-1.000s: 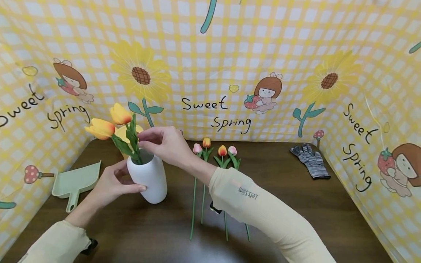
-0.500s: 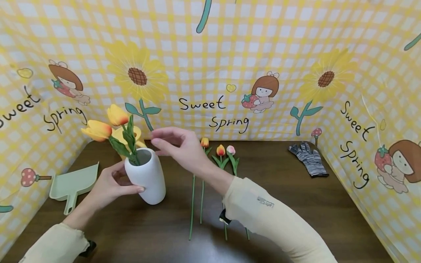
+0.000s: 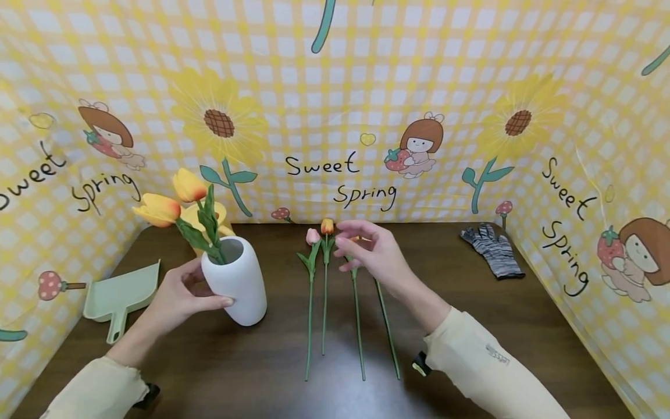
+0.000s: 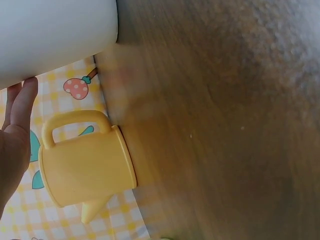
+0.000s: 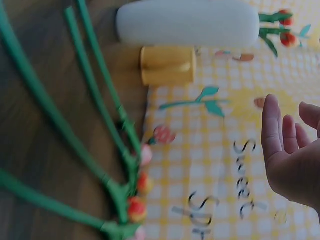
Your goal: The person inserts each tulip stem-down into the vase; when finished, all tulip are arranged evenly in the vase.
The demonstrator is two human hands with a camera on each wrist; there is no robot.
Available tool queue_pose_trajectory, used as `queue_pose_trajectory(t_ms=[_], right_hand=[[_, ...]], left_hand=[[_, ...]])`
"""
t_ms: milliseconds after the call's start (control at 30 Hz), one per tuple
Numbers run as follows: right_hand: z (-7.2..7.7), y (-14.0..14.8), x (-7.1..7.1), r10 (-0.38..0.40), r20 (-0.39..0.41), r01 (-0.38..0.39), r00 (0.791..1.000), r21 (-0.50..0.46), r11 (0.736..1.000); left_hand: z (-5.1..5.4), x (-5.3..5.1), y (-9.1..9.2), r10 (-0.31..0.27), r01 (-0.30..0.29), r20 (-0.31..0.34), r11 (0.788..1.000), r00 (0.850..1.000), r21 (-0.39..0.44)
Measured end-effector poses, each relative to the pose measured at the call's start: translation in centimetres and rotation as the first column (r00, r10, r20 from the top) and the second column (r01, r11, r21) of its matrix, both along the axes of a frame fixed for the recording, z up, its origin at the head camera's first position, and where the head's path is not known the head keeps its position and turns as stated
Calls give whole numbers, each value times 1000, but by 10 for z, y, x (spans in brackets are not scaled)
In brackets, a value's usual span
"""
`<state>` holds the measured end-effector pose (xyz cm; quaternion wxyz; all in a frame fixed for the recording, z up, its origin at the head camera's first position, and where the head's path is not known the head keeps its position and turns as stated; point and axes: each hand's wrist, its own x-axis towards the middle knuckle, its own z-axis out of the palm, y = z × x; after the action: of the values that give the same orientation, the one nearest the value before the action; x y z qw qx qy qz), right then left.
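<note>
Left hand (image 3: 183, 294) grips white vase (image 3: 243, 288) holding two yellow tulips (image 3: 191, 186)
Right hand (image 3: 374, 250), fingers loosely parted, hovers over four loose tulips (image 3: 358, 317).

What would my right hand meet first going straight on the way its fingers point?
Probably the yellow tulips in the white vase: your right hand seems raised above the tulips lying on the table. Depth is unclear, though, so it might pass beside them.

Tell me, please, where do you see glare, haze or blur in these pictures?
Head: a pale sheen on the table near the bottom edge, the vase fairly sharp; left wrist: whitish haze in the upper right corner, the can clearer; right wrist: the stems look soft and blurred.
</note>
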<state>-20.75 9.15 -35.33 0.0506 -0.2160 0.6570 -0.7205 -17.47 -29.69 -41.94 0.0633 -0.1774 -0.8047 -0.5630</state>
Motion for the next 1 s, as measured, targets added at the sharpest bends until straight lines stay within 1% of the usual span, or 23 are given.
queue_pose_trajectory(t_ms=[133, 233, 433, 533, 633, 800, 900, 1000], right_hand=[[-13, 21, -3, -37, 35, 35, 999, 56, 998], [-26, 34, -6, -64, 52, 57, 997, 120, 991], [-56, 58, -18, -105, 118, 75, 987, 234, 969], [-67, 66, -26, -125, 155, 77, 980, 283, 956], [-75, 72, -31, -140, 183, 70, 973, 346, 936], [-86, 79, -34, -152, 213, 44, 965, 440, 897], [-91, 82, -36, -151, 252, 18, 956, 464, 886], [-94, 84, -40, -143, 292, -13, 945, 472, 881]], left_hand=[[1, 2, -2, 7, -7, -2, 1000, 1000, -14], [2, 2, -3, 6, -6, -3, 1000, 1000, -20], [4, 2, -3, 4, -4, -9, 1000, 1000, -14], [5, 2, -2, 8, -8, -11, 1000, 1000, -19], [4, 2, -1, 8, -8, -7, 1000, 1000, -17], [2, 0, -1, -7, 7, 1, 1000, 1000, -1], [1, 0, -1, -6, 6, 4, 1000, 1000, 0], [1, 0, -1, -1, 1, 10, 1000, 1000, 0]])
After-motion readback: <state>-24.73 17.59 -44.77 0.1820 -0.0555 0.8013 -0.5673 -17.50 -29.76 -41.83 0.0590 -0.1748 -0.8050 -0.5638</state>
